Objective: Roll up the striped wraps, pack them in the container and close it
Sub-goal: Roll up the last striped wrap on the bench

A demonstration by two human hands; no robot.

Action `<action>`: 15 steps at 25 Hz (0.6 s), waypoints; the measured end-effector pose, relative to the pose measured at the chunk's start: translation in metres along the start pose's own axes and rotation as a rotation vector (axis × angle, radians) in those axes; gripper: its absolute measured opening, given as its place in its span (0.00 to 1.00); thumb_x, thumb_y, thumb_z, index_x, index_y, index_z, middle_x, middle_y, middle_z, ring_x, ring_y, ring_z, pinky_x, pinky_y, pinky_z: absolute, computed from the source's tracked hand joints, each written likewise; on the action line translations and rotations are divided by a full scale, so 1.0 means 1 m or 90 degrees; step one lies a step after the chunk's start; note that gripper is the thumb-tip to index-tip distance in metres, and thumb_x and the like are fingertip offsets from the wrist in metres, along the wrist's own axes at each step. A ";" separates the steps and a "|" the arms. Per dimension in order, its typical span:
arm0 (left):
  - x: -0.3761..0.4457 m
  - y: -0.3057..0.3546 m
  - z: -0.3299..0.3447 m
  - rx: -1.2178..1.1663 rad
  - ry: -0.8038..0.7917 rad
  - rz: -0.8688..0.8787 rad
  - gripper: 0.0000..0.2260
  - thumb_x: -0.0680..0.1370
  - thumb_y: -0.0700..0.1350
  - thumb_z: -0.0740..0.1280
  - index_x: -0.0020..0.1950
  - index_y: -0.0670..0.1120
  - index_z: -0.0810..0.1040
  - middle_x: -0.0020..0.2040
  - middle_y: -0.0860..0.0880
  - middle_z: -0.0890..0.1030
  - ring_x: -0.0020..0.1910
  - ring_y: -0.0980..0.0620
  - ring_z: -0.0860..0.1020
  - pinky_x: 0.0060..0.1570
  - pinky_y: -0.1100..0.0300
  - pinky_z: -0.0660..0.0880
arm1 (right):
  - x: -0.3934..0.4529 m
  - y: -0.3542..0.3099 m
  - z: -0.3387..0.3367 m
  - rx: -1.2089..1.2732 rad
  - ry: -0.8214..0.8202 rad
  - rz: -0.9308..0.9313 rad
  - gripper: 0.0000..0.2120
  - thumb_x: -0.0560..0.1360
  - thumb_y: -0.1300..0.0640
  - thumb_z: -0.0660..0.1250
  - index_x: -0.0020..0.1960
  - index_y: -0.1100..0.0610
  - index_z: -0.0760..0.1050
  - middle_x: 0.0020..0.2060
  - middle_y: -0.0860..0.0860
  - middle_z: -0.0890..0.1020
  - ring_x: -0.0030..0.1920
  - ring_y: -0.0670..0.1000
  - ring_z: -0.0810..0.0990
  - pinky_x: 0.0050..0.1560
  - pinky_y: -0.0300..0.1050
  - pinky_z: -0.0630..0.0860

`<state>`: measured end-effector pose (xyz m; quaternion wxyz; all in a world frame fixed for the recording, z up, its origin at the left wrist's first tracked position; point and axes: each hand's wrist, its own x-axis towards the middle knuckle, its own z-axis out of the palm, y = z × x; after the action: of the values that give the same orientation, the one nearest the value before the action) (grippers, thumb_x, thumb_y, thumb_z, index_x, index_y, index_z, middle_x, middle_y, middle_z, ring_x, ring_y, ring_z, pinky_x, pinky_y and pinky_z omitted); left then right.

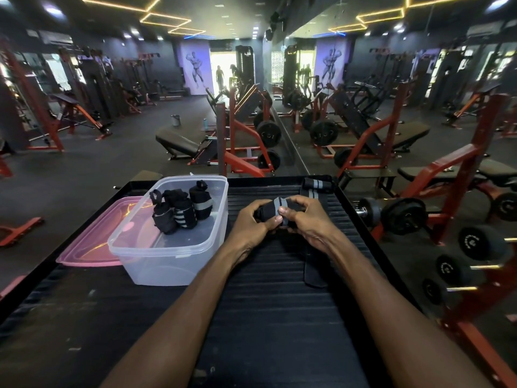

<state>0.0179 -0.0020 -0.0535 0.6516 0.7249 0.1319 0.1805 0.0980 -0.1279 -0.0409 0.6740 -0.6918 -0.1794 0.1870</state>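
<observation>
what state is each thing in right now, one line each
container: open, three rolled wraps inside
lid: off, flat beside the container
wrap in hands: partly rolled, tail trailing on the table
left hand: gripping the roll
right hand: gripping the roll
spare wrap: unrolled

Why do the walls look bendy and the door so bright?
Head view: the wide lens curves the room's edges; the far doorway is blown out white by daylight, while the room is dim under yellow ceiling strips; those strips glare on the pink lid; both hands, left hand and right hand, look sharp.
</observation>
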 end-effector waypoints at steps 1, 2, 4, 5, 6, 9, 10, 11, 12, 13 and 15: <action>0.000 -0.001 0.001 0.027 0.019 -0.001 0.17 0.74 0.40 0.75 0.62 0.47 0.80 0.52 0.50 0.84 0.51 0.53 0.82 0.51 0.60 0.80 | 0.000 0.000 -0.002 -0.023 -0.004 -0.002 0.04 0.77 0.59 0.72 0.51 0.56 0.80 0.46 0.57 0.84 0.40 0.53 0.83 0.36 0.44 0.79; 0.001 -0.002 0.001 0.063 0.044 -0.007 0.16 0.74 0.43 0.75 0.61 0.49 0.80 0.53 0.51 0.84 0.53 0.53 0.82 0.53 0.60 0.79 | 0.003 0.001 -0.004 -0.088 0.011 -0.012 0.06 0.77 0.54 0.72 0.52 0.55 0.81 0.48 0.55 0.85 0.43 0.52 0.83 0.38 0.45 0.79; 0.002 -0.005 -0.001 0.155 0.094 -0.017 0.17 0.74 0.49 0.75 0.62 0.49 0.80 0.56 0.52 0.83 0.54 0.53 0.81 0.56 0.58 0.77 | 0.007 0.005 -0.012 -0.275 0.093 -0.054 0.13 0.77 0.46 0.70 0.55 0.54 0.81 0.50 0.50 0.84 0.50 0.50 0.82 0.45 0.44 0.76; 0.002 -0.006 -0.001 0.199 0.113 -0.020 0.18 0.74 0.50 0.75 0.62 0.49 0.79 0.56 0.52 0.83 0.54 0.53 0.80 0.56 0.58 0.76 | 0.010 0.007 -0.016 -0.359 0.142 -0.074 0.15 0.77 0.44 0.68 0.57 0.53 0.80 0.52 0.51 0.83 0.53 0.51 0.81 0.50 0.44 0.74; 0.002 -0.008 -0.001 0.234 0.129 -0.021 0.18 0.75 0.51 0.74 0.63 0.48 0.79 0.55 0.53 0.82 0.53 0.53 0.79 0.55 0.59 0.74 | 0.012 0.009 -0.021 -0.444 0.174 -0.085 0.16 0.78 0.44 0.67 0.60 0.53 0.79 0.56 0.53 0.82 0.58 0.54 0.79 0.56 0.47 0.74; 0.002 -0.013 -0.002 0.325 0.166 -0.015 0.17 0.76 0.52 0.72 0.61 0.45 0.78 0.56 0.48 0.82 0.50 0.52 0.77 0.50 0.61 0.70 | 0.009 0.016 -0.025 -0.677 0.123 0.014 0.22 0.78 0.43 0.65 0.70 0.47 0.70 0.72 0.58 0.68 0.71 0.67 0.66 0.71 0.66 0.61; 0.003 -0.016 -0.002 0.362 0.171 -0.008 0.17 0.77 0.52 0.71 0.61 0.44 0.78 0.57 0.46 0.82 0.51 0.50 0.77 0.50 0.61 0.70 | 0.006 0.018 -0.023 -0.722 0.097 0.057 0.23 0.78 0.43 0.65 0.71 0.47 0.69 0.74 0.59 0.63 0.72 0.69 0.63 0.71 0.69 0.58; 0.003 -0.018 -0.002 0.403 0.177 0.001 0.17 0.77 0.52 0.70 0.61 0.43 0.78 0.58 0.44 0.81 0.54 0.47 0.78 0.51 0.59 0.71 | 0.005 0.020 -0.022 -0.745 0.087 0.090 0.23 0.77 0.43 0.66 0.70 0.47 0.69 0.74 0.61 0.62 0.72 0.70 0.63 0.71 0.70 0.58; 0.003 -0.020 -0.003 0.454 0.187 0.016 0.16 0.78 0.51 0.69 0.61 0.42 0.77 0.59 0.42 0.80 0.56 0.44 0.77 0.54 0.57 0.72 | 0.004 0.021 -0.021 -0.753 0.090 0.106 0.23 0.76 0.44 0.68 0.69 0.48 0.69 0.72 0.62 0.63 0.70 0.70 0.65 0.70 0.69 0.61; 0.002 -0.021 -0.003 0.516 0.199 0.041 0.16 0.78 0.50 0.67 0.61 0.42 0.76 0.60 0.40 0.79 0.58 0.42 0.76 0.58 0.53 0.72 | 0.006 0.023 -0.023 -0.745 0.098 0.108 0.23 0.75 0.45 0.70 0.67 0.50 0.70 0.70 0.62 0.65 0.69 0.68 0.67 0.69 0.67 0.65; -0.002 -0.020 0.000 0.630 0.232 0.127 0.15 0.79 0.47 0.65 0.63 0.42 0.75 0.61 0.40 0.76 0.61 0.41 0.72 0.63 0.49 0.70 | 0.010 0.021 -0.028 -0.675 0.114 0.102 0.22 0.72 0.48 0.73 0.61 0.54 0.73 0.66 0.63 0.70 0.65 0.65 0.71 0.65 0.59 0.71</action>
<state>0.0167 -0.0002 -0.0732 0.1782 0.9115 0.2428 0.2803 0.1202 -0.1477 -0.0616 0.2289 -0.9617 -0.1379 0.0616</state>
